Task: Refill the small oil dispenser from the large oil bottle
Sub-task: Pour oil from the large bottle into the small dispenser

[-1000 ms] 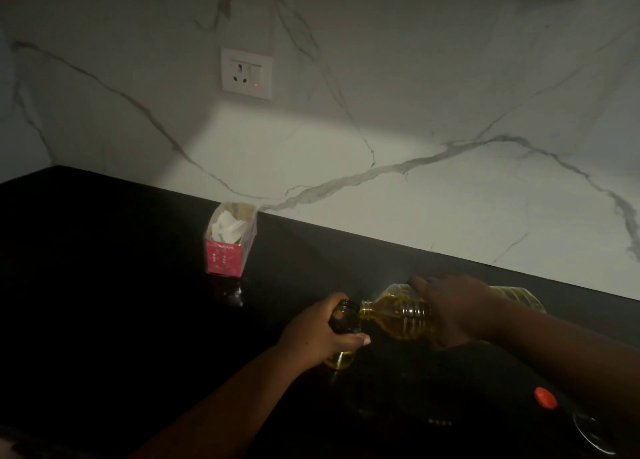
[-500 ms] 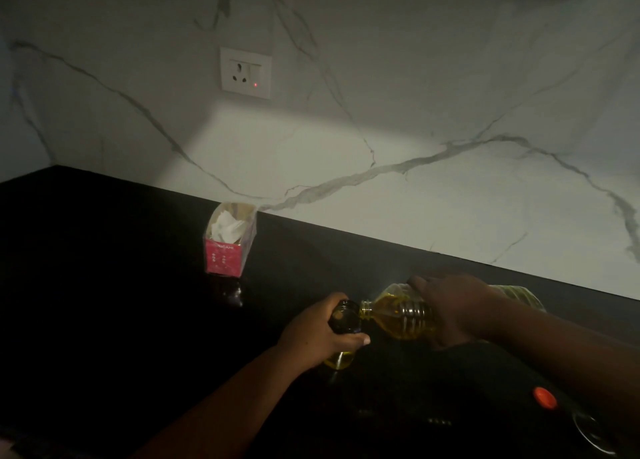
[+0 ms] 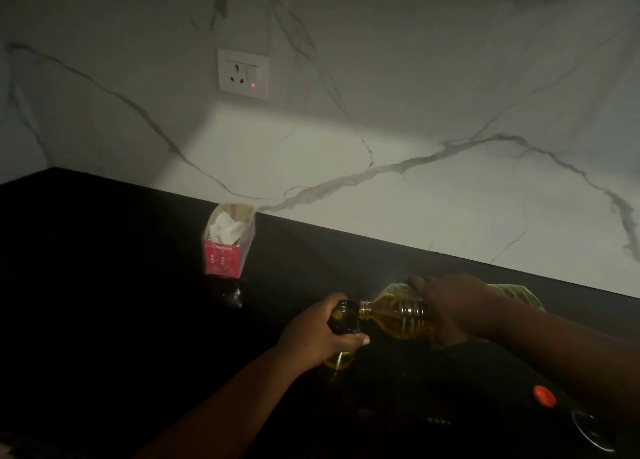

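The left hand [image 3: 317, 334] curls around the small oil dispenser [image 3: 343, 323], standing on the black counter [image 3: 104, 285]. Just right of it, the right hand [image 3: 450, 308] grips the large oil bottle [image 3: 401, 316], tipped sideways, its mouth touching the dispenser's opening. Right of both hands lies an orange cap [image 3: 544, 396].

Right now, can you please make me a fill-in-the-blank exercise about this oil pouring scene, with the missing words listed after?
1. The right hand holds the large oil bottle tipped on its ____.
2. The left hand grips the small oil dispenser, which stands on the ____ countertop.
3. The loose orange cap lies on the person's ____ side.
4. The pink box holds white ____.

Missing words: side; black; right; paper
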### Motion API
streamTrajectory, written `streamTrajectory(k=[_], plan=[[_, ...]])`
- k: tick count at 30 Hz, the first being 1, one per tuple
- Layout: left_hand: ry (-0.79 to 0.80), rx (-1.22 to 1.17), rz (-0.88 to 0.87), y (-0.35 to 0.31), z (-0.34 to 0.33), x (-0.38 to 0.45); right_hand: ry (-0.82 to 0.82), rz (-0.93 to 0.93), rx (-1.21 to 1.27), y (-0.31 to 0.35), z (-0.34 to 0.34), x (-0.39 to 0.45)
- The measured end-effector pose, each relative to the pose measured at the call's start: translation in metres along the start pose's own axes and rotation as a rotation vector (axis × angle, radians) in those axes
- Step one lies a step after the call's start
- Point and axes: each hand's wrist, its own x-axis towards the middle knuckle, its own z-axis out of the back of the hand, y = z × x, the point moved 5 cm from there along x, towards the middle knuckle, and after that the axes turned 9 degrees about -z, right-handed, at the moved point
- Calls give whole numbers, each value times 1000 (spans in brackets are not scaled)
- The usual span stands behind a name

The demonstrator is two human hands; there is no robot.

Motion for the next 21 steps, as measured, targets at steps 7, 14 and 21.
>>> streamTrajectory(k=[7, 14, 21], plan=[[6, -8, -4, -2, 0, 0, 15, 4, 1, 1, 1, 1], [4, -12, -6, -2, 0, 0, 26, 10, -11, 2, 2, 0], [15, -19, -6, -4, 1, -1, 27, 5, -3, 1, 1, 0]])
